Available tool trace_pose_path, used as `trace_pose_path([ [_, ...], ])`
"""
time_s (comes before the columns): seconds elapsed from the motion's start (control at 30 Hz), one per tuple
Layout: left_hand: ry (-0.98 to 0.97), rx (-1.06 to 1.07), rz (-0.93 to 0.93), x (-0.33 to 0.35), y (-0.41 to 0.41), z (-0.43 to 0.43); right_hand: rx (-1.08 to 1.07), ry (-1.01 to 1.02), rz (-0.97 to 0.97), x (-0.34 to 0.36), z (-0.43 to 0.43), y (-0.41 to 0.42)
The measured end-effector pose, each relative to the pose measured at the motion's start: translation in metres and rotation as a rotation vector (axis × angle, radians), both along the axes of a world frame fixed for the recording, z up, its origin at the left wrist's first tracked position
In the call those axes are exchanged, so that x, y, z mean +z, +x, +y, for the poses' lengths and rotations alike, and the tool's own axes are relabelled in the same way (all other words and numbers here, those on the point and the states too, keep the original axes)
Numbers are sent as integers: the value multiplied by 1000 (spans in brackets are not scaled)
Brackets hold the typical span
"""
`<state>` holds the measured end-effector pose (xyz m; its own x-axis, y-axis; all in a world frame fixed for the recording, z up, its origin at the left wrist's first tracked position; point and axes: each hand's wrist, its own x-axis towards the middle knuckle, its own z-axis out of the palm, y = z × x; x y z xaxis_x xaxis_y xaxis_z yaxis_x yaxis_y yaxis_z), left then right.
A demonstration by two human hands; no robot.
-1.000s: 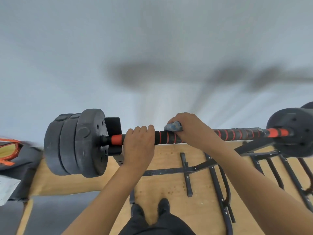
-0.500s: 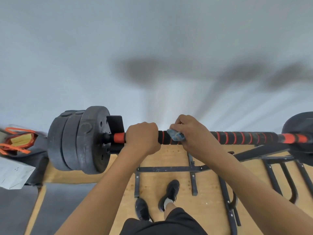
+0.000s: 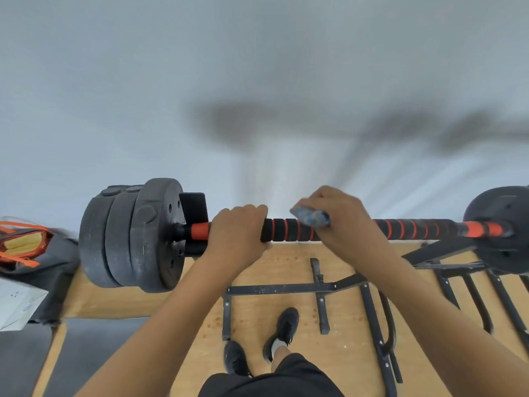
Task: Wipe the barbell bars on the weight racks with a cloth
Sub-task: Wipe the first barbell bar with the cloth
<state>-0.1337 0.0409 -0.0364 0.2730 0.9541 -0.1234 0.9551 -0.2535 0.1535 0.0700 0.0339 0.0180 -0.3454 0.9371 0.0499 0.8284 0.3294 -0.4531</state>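
Observation:
A barbell bar (image 3: 289,230) with black foam grip and orange rings lies level across the view on a black rack (image 3: 438,252). Dark weight plates (image 3: 134,234) sit on its left end, another plate (image 3: 503,227) on its right end. My left hand (image 3: 239,233) grips the bar just right of the orange sleeve. My right hand (image 3: 340,222) holds a small blue cloth (image 3: 310,217) bunched in its fingers and presses it on the bar's top, a short gap from my left hand.
The rack's black steel legs and braces (image 3: 317,287) spread over a plywood floor (image 3: 263,316) around my feet (image 3: 282,329). A dark bag with orange straps (image 3: 23,247) and white paper (image 3: 17,306) lie at the left. A white wall stands behind the bar.
My right hand with the cloth has slid a little to the right along the bar, widening the gap from my left hand. My feet have stepped apart.

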Motion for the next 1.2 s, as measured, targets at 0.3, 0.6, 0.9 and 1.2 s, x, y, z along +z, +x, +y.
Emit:
trace_pose_path([
  [0.3, 89, -7, 75, -9, 6, 1, 9, -84, -194, -27, 17, -24],
  [0.6, -519, -64, 10, 6, 3, 41, 29, -16, -267, -20, -2, -27],
  [0.9, -663, -113, -164, 9, -5, 47, 75, 21, -295, -17, -13, -21],
  [1.2, 117, -70, -5, -15, -4, -5, 23, -192, -252, -8, 29, -24],
])
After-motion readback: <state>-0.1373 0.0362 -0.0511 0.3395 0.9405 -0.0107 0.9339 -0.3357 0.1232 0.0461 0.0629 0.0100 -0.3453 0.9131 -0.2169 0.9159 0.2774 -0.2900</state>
